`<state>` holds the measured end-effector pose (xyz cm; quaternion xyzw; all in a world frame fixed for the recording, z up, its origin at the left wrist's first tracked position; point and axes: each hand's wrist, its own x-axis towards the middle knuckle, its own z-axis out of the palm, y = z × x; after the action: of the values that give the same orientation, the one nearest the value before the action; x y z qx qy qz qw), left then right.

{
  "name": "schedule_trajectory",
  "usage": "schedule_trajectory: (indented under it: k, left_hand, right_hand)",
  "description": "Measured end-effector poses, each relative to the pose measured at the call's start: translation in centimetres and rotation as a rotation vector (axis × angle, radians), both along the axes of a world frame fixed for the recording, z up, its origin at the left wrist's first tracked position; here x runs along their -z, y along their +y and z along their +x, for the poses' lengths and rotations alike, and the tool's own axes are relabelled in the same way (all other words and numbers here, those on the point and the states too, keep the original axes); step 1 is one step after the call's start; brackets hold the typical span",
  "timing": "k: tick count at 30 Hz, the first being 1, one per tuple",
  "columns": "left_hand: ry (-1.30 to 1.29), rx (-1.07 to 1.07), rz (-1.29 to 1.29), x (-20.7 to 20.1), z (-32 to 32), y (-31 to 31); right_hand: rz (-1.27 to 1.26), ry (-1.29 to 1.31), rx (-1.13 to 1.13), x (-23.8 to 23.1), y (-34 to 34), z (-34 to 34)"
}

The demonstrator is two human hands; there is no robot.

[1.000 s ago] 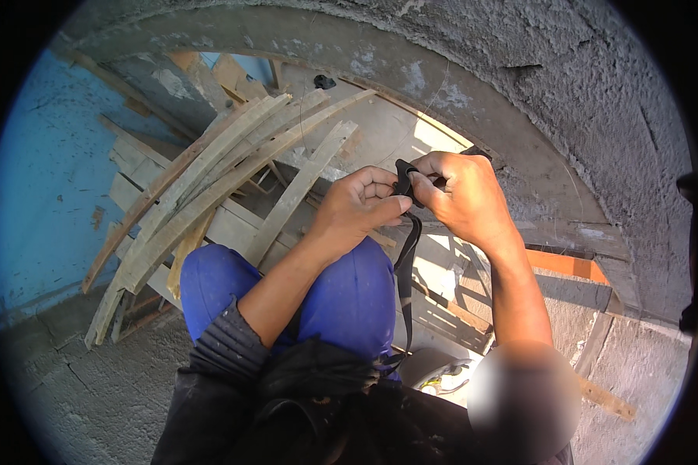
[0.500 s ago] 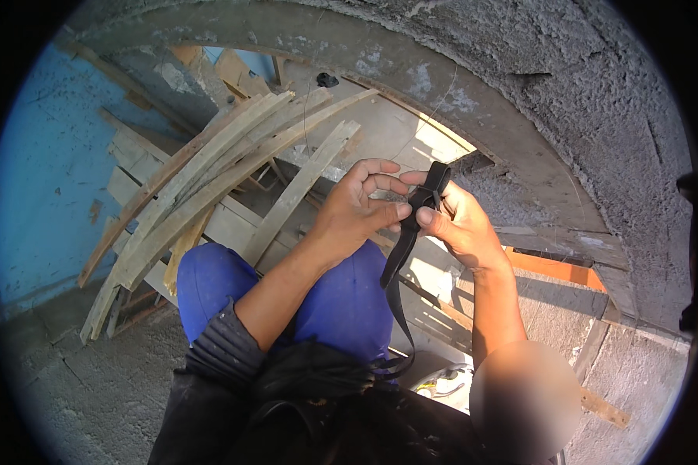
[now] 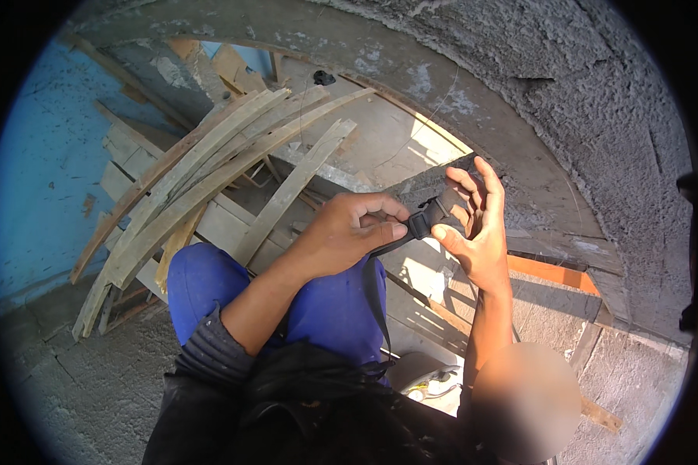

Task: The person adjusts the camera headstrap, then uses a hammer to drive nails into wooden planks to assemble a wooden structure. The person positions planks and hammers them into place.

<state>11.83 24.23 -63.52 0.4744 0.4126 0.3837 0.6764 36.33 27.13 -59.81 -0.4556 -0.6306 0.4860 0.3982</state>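
Observation:
My left hand (image 3: 347,234) pinches a black webbing strap (image 3: 378,298) close to its black plastic buckle (image 3: 419,225), thumb against forefinger. The strap's long end hangs down past my knee. To the right of the buckle is my right hand (image 3: 479,249), with fingers stretched upward and apart and its thumb tip close beside the buckle. Whether that thumb touches the strap is hard to make out. Below both hands are my knees in blue trousers (image 3: 333,314).
Long wooden planks (image 3: 186,190) lie piled at the left, before a blue wall (image 3: 43,178). A rough concrete edge (image 3: 582,101) curves across the upper right. Near my lap sits a dark container (image 3: 415,368) with tools. An orange board (image 3: 551,273) lies at the right.
The buckle and strap have come lower and turned. My right hand has let go its grip and spread its fingers; my left hand has moved down, still pinching the strap.

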Motion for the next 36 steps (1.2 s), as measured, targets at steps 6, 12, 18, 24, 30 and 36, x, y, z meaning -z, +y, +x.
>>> schedule_trajectory:
  k: [6,12,18,24,30,36]
  left_hand:
    - [-0.064,0.083,-0.008,0.4,-0.7,0.4]
    - [-0.178,0.133,-0.108,0.1,-1.3,0.6]
    - [-0.073,0.091,0.060,-0.8,-1.2,0.3]
    - [0.041,0.071,0.098,-1.3,-0.3,0.0]
    - [-0.163,-0.036,-0.297,-0.9,0.3,0.1]
    - [-0.339,-0.062,-0.547,-0.3,0.9,-0.4]
  right_hand:
    - [0.468,-0.581,-0.329,-4.2,0.6,1.0]
    - [0.237,-0.445,-0.429,-3.4,0.7,0.3]
    - [0.245,-0.418,-0.374,-2.3,1.0,0.3]
    - [0.073,-0.367,-0.263,-2.7,0.0,-0.1]
    - [0.631,-0.607,-0.118,-2.0,-0.8,-1.2]
    - [0.747,-0.681,-0.046,-0.7,-1.3,-1.8]
